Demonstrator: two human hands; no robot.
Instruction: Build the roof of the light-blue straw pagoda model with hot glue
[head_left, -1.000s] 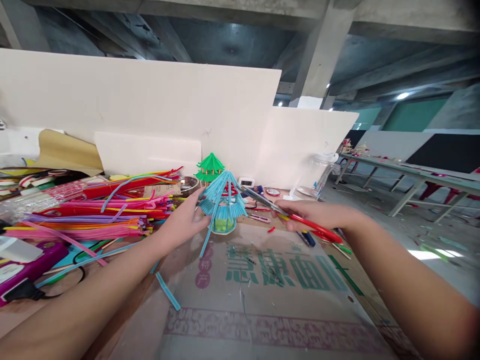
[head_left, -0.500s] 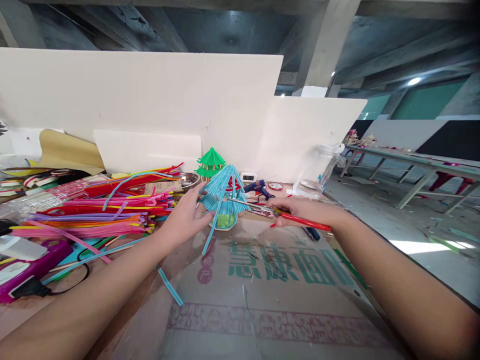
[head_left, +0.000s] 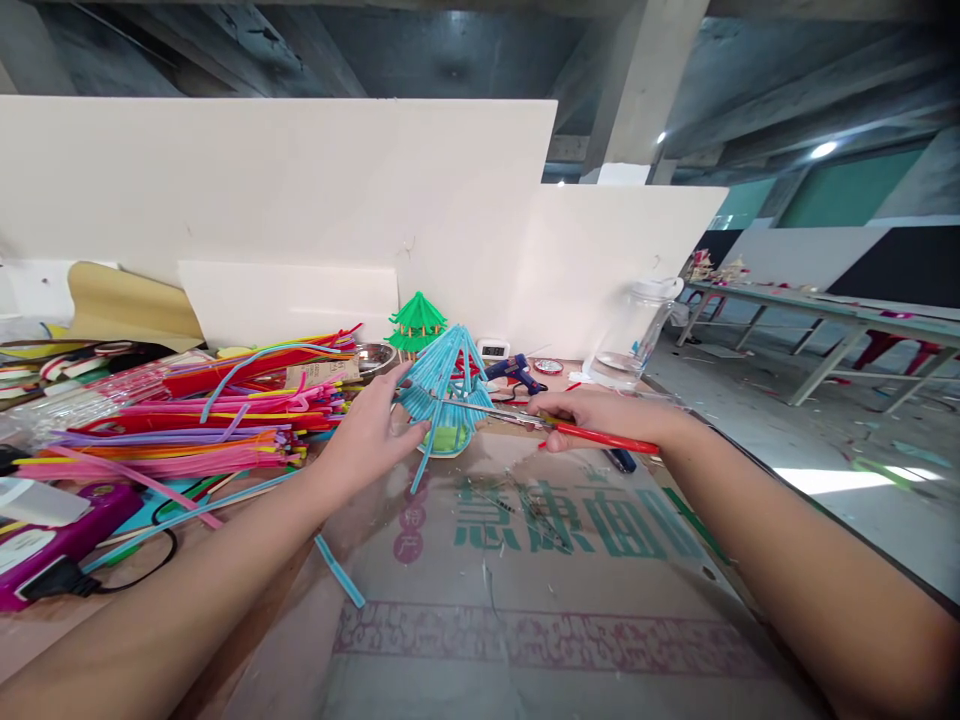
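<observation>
A small roofed model [head_left: 447,385] made of light blue pipe cleaners stands on a printed cardboard sheet [head_left: 525,590]. My left hand [head_left: 369,435] grips its left edge, fingers curled round the blue strands. One long blue strand hangs down from the roof toward the cardboard. My right hand [head_left: 581,417] is closed on red-handled scissors [head_left: 555,426], whose blades reach left into the blue strands at the roof's lower edge. A green model of the same kind [head_left: 416,322] stands just behind.
A thick pile of coloured pipe cleaners [head_left: 195,410] fills the left of the table. A blue glue gun [head_left: 514,371], a clear jar [head_left: 631,335] and a metal bowl [head_left: 373,357] stand behind. White boards [head_left: 300,210] wall the back. A purple device [head_left: 52,545] lies at left.
My right hand has brought the scissors lower and to the left, so the blades now lie level across the blue roof's edge. The left hand keeps its hold.
</observation>
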